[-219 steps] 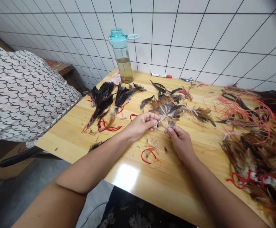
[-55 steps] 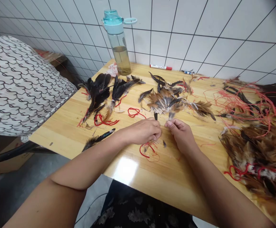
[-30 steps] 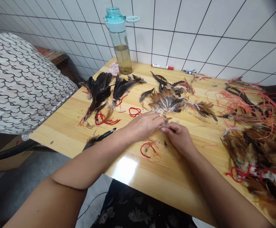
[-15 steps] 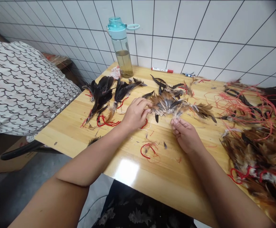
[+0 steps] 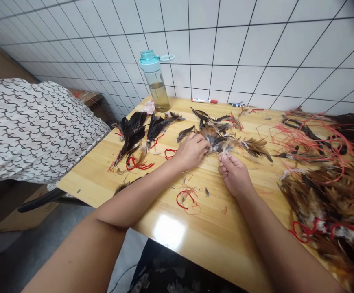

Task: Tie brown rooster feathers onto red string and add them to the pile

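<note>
A loose heap of brown and black feathers lies mid-table in front of both hands. My left hand reaches over the near left side of this heap, its fingers curled together on the feathers; their tips are hidden. My right hand is closed in a pinch at the heap's near edge, thumb against forefinger, on the pale downy base of a feather. Brown feather tips fan out to the right of the heap.
Dark feather bunches lie left, a large brown feather pile right, below tangled red strings. A water bottle and a red-capped marker stand and lie near the tiled wall. Patterned cloth hangs left.
My left hand has moved right, from the heap's left end onto its near side. My right hand keeps its pinch at nearly the same spot. The camera view has tilted up slightly.
</note>
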`<state>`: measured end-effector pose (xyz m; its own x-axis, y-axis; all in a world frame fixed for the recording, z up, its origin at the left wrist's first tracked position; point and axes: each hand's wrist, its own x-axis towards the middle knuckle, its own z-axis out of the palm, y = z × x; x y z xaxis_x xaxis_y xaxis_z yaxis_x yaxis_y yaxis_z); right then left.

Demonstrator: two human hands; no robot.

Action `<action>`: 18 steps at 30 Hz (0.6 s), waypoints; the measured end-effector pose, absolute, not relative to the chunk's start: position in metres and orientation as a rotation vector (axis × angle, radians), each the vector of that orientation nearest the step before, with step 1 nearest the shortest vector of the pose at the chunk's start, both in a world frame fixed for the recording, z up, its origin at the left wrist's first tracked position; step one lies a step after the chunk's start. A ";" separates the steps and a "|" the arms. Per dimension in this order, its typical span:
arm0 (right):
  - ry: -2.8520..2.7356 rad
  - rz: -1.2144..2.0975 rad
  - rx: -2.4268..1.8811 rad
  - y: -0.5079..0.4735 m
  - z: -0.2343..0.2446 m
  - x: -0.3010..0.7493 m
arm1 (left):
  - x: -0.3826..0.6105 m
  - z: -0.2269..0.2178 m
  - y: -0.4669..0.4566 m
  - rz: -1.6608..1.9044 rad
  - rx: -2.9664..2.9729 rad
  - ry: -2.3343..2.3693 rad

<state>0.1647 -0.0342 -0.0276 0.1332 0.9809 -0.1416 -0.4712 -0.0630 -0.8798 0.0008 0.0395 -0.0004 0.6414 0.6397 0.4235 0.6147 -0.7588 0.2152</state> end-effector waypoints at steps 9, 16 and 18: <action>-0.690 1.329 -1.038 -0.033 -0.030 0.162 | 0.004 -0.010 0.041 0.789 3.094 0.892; -0.820 1.247 -1.144 -0.035 -0.038 0.163 | -0.015 -0.010 0.043 0.836 3.047 1.137; -0.844 1.234 -1.160 -0.035 -0.041 0.164 | -0.021 -0.010 0.043 0.694 3.032 1.200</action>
<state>0.1636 -0.0350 -0.0406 0.1788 0.9785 -0.1026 -0.2587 -0.0538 -0.9644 -0.0206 0.0434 -0.0096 0.6573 0.6092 0.4437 0.6886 -0.7247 -0.0252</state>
